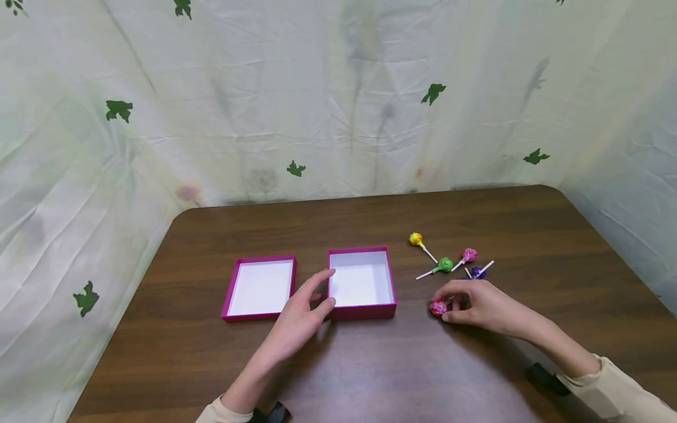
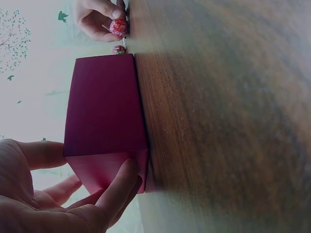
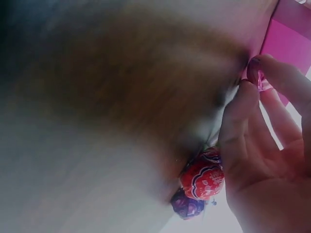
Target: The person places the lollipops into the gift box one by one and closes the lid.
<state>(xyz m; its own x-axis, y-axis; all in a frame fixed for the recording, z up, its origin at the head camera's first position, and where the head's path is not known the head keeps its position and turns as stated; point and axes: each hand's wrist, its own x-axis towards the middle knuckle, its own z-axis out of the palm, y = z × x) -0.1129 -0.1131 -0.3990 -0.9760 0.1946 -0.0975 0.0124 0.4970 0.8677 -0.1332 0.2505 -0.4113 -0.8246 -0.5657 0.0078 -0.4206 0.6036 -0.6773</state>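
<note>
My right grip (image 1: 471, 302) is narrow, pinching the pink-and-red lollipop (image 1: 438, 308) low over the table (image 1: 381, 358), to the right of the open box (image 1: 365, 312). I can't tell if the candy touches the wood. The wrapper looks slick and the head is round, so a pinch this near the fingertips could let it squirt out and roll; squeezing off-centre would cause that. I can't make out its stick, which could snag if it points back toward my palm.

In the right wrist view a red lollipop (image 3: 201, 182) sits right beside my fingers, with the purple lollipop (image 1: 478, 272) close by. Sweeping my knuckles sideways could knock either of them into the green lollipop (image 1: 445, 265) or the pink lollipop (image 1: 469, 255), since those lie bunched together. The yellow lollipop (image 1: 415, 239) is farther back, its stick aimed toward the green.

My left grip (image 1: 301, 317) is wide, fingers spread and resting against the box's left wall. A hard push there would slide the box rightward; a reach backward could bump the lid (image 1: 259, 286) just to its left
</note>
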